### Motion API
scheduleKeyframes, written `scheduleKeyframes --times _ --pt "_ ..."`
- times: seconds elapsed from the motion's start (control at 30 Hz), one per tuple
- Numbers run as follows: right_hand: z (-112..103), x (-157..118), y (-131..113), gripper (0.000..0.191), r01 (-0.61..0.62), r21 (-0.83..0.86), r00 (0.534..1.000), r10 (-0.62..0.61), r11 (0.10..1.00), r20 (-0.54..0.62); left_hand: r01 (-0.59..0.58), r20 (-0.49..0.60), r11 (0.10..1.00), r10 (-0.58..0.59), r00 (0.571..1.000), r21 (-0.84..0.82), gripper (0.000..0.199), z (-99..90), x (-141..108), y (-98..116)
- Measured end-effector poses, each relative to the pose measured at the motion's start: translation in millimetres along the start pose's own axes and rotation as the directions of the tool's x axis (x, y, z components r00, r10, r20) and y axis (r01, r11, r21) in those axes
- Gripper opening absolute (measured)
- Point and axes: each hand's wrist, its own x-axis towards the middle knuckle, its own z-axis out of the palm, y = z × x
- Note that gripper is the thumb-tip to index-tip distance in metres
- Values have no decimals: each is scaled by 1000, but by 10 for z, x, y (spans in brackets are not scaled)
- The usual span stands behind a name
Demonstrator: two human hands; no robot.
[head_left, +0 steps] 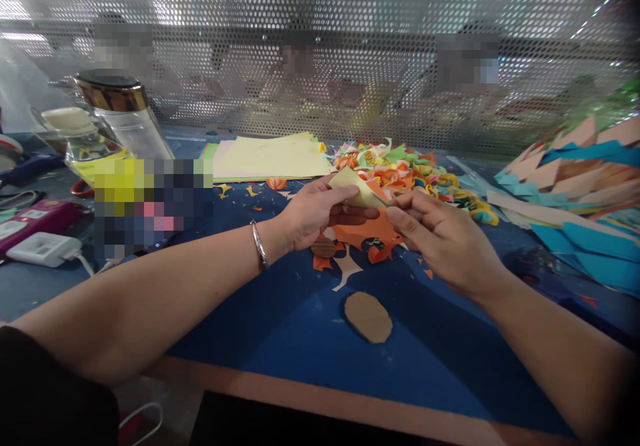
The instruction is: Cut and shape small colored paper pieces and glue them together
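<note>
Between thumb and fingers, my left hand (323, 211) holds a small pale yellow paper piece (356, 187) above the table. My right hand (435, 233) is pinched at the right corner of that paper; whether it also grips a thin tool there is too small to tell. Below the hands lies an orange paper sheet (357, 233) with cut-outs. A brown cardboard oval (369, 317) rests flat on the blue table (280, 346), nearer to me. Beside the orange sheet are a round brown disc (324, 247) and a pale paper scrap (347, 269).
Stacked pale yellow sheets (270, 158) lie behind my left hand, beside a heap of colourful paper scraps (400, 166). Bottles (133, 123) and a power strip (40, 223) stand left. Folded paper pieces (575, 173) are right. A perforated metal screen (340, 66) rises behind.
</note>
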Motion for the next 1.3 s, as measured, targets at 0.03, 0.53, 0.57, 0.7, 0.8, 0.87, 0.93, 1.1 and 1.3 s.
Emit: scheduleKeyframes --times 0.03,0.53,0.57,0.7,0.8,0.87,0.93,1.1,1.3 --pt "-2 -1 4 49 -4 -4 1000 4 1000 -1 0 3 1000 0 1000 0 18 -2 1 -3" --pt "-7 3 -36 49 -1 -7 1000 1 1000 4 -48 62 993 42 997 109 9 -36 -23 -33" --pt "-9 3 -33 48 1 -7 1000 -1 1000 5 -47 56 992 41 998 115 9 -33 -25 -32" --pt "-22 -1 -14 46 -2 -23 1000 2 1000 17 -47 34 988 43 998 149 11 -21 -39 -28" --pt "-26 -4 -10 45 1 -37 1000 0 999 11 -49 32 983 44 999 178 16 -23 -50 -24" --pt "-26 -5 -13 45 8 -33 1000 -7 999 10 -59 27 980 55 998 192 21 -30 -52 -24" --pt "-23 -4 -19 45 14 -27 1000 -14 1000 13 -68 27 977 64 998 201 23 -38 -48 -28" --pt "-20 -5 -34 45 10 -30 1000 -10 999 25 -33 33 982 27 999 188 26 -51 -28 -42" --pt "-25 -11 -44 45 15 -58 1000 -13 998 25 -16 32 981 11 999 192 25 -74 -25 -47"
